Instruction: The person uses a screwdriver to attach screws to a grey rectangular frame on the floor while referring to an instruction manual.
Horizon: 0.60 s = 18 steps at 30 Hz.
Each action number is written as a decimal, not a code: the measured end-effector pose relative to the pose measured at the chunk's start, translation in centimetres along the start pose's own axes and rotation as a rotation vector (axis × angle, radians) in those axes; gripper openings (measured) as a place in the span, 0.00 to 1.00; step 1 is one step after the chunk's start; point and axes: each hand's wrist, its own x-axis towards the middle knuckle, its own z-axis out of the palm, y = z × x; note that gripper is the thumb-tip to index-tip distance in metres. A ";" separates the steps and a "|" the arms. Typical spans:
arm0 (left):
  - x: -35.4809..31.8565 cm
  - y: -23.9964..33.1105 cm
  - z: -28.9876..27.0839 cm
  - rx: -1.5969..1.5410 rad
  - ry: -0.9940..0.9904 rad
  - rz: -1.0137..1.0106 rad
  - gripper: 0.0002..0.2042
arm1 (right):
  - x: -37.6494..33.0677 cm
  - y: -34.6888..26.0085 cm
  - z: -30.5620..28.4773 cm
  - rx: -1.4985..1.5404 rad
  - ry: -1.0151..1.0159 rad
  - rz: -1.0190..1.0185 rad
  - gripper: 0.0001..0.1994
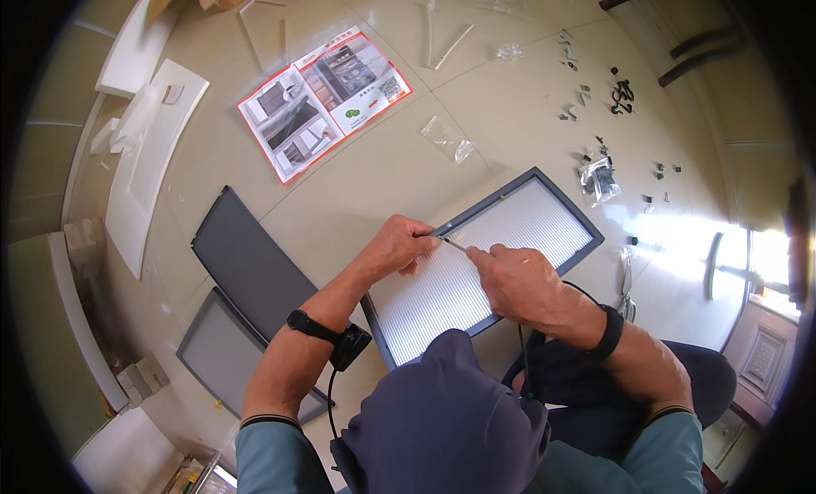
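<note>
A panel with a ribbed, translucent face and a dark grey frame (571, 203) lies slanted in front of me. Closed around a screwdriver (456, 245), my right hand (523, 281) rests over the ribbed face. The thin metal shaft points left to the frame's far long edge. There my left hand (398, 246) is closed in a pinch beside the tip; what its fingers hold, if anything, is too small to make out. Left of the framed panel lies a plain dark grey board (251, 260), with a second framed grey panel (217, 345) partly beneath it.
A printed leaflet (323, 103) and a clear plastic bag (448, 139) lie beyond my hands. To the right are a bag of dark parts (599, 181), loose black fittings (623, 97) and several small metal pieces (568, 50). White foam sheets (157, 154) lie far left.
</note>
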 end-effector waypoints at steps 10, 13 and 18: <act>-0.1 0.4 -0.2 0.024 -0.020 -0.005 0.08 | 0.7 -0.6 1.1 -0.003 0.020 -0.001 0.14; 0.0 0.3 -0.2 0.013 -0.020 0.000 0.08 | 0.7 -0.7 1.5 -0.004 0.030 0.024 0.14; -0.1 0.1 0.0 0.023 0.015 0.033 0.09 | 0.4 -1.3 2.2 -0.039 0.035 0.017 0.17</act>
